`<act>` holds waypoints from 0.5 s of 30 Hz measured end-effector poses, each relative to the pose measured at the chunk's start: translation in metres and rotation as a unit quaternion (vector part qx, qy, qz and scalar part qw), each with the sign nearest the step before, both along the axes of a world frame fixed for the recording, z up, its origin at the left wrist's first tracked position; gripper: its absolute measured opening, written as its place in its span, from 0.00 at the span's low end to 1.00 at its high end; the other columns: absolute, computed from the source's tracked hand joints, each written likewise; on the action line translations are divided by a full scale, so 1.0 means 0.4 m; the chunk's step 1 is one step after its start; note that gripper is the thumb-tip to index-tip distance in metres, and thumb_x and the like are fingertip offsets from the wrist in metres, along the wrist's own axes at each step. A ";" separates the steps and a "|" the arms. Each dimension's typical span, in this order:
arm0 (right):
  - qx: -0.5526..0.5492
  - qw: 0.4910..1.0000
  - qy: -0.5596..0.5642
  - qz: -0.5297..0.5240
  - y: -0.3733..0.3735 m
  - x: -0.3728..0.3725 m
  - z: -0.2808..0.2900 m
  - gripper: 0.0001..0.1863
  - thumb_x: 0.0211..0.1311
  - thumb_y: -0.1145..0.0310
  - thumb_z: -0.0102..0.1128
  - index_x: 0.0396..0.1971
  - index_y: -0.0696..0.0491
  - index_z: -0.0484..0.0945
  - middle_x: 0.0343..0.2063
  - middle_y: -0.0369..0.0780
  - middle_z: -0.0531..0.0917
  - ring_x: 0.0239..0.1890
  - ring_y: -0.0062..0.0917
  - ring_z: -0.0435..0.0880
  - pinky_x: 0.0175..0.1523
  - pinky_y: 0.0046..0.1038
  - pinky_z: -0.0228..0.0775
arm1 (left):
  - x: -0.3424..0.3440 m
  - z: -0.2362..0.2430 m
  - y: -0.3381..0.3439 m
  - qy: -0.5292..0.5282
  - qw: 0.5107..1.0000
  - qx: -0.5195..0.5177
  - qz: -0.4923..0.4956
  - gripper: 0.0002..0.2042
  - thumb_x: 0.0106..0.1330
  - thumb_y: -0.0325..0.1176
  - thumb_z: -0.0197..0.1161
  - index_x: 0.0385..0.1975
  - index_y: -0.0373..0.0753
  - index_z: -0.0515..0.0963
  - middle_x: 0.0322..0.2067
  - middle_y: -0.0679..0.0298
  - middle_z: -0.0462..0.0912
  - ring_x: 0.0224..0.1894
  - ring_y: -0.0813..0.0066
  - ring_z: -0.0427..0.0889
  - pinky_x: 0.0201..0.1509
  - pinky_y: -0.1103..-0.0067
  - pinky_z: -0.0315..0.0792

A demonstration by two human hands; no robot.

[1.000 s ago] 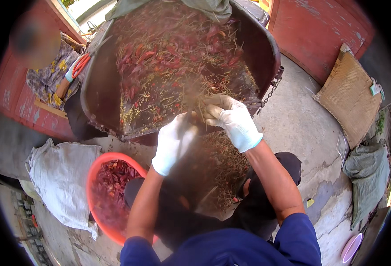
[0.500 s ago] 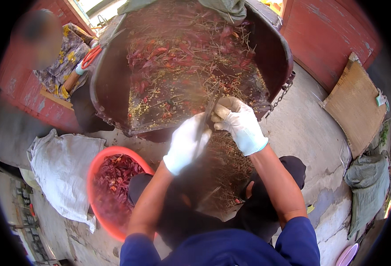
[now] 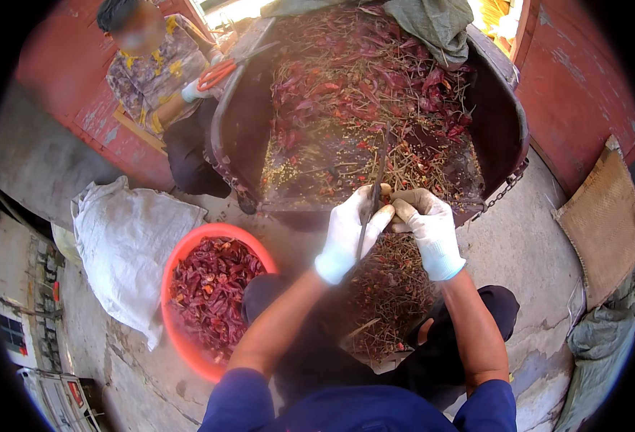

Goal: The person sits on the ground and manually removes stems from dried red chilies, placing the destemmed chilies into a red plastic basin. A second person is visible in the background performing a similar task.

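My left hand, in a white glove, is closed around a long, thin dark strip that looks like a blade. The strip points away from me over the cart. My right hand, in a soiled white glove, is beside it with thumb and fingertips pinched near the left thumb. Whatever is in that pinch is hidden. Both hands are just above the near edge of a dark metal cart. Dried red chilies, stems and pale seeds are scattered over its bed.
An orange-red basin of dried chilies stands left of my knees, beside a white sack. Stems heap between my feet. Far left, a seated person in gloves holds orange-handled scissors. A woven mat leans at the right.
The view has shifted, so the cart, basin and seated person appear farther right and lower. My hands remain close together by the strip, and my right fingertips now pinch near the left thumb.
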State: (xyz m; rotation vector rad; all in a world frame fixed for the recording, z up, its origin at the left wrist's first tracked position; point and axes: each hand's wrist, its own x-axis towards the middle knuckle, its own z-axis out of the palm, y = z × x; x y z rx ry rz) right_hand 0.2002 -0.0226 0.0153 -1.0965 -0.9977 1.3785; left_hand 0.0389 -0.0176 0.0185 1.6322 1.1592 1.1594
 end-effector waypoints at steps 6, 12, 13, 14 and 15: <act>-0.016 0.998 0.030 0.052 -0.007 -0.004 -0.020 0.13 0.73 0.71 0.58 0.49 0.64 0.80 0.41 0.43 0.85 0.41 0.24 0.87 0.48 0.26 0.84 | -0.006 -0.039 0.009 -0.057 0.998 -0.029 0.003 0.19 0.68 0.23 0.63 0.59 0.31 0.73 0.39 0.63 0.83 0.39 0.83 0.81 0.43 0.83 0.77; -0.040 0.997 0.009 0.064 -0.009 -0.023 0.004 0.15 0.71 0.69 0.60 0.50 0.65 0.79 0.43 0.43 0.86 0.44 0.25 0.87 0.48 0.27 0.83 | -0.020 -0.047 0.025 -0.042 0.998 -0.001 0.049 0.19 0.65 0.23 0.65 0.55 0.31 0.76 0.30 0.68 0.81 0.27 0.87 0.75 0.31 0.86 0.70; -0.033 0.997 -0.023 0.067 -0.010 -0.025 0.010 0.15 0.71 0.69 0.61 0.50 0.65 0.79 0.42 0.43 0.86 0.43 0.24 0.87 0.47 0.27 0.83 | -0.026 -0.042 0.026 -0.035 0.998 -0.003 0.052 0.19 0.65 0.24 0.66 0.55 0.31 0.76 0.30 0.69 0.81 0.27 0.87 0.74 0.31 0.87 0.70; -0.037 0.995 -0.049 0.074 -0.009 -0.021 0.009 0.15 0.71 0.69 0.61 0.49 0.64 0.79 0.42 0.43 0.86 0.42 0.24 0.87 0.46 0.26 0.83 | -0.030 -0.037 0.027 -0.029 0.998 -0.005 0.056 0.19 0.65 0.24 0.66 0.55 0.31 0.76 0.29 0.69 0.81 0.27 0.87 0.74 0.31 0.87 0.70; -0.041 0.993 -0.075 0.080 -0.007 -0.017 0.005 0.15 0.70 0.69 0.61 0.49 0.64 0.79 0.41 0.43 0.86 0.40 0.24 0.87 0.45 0.26 0.83 | -0.030 -0.038 0.029 0.001 0.998 0.005 0.061 0.18 0.65 0.24 0.66 0.55 0.31 0.77 0.29 0.70 0.80 0.27 0.88 0.74 0.31 0.87 0.70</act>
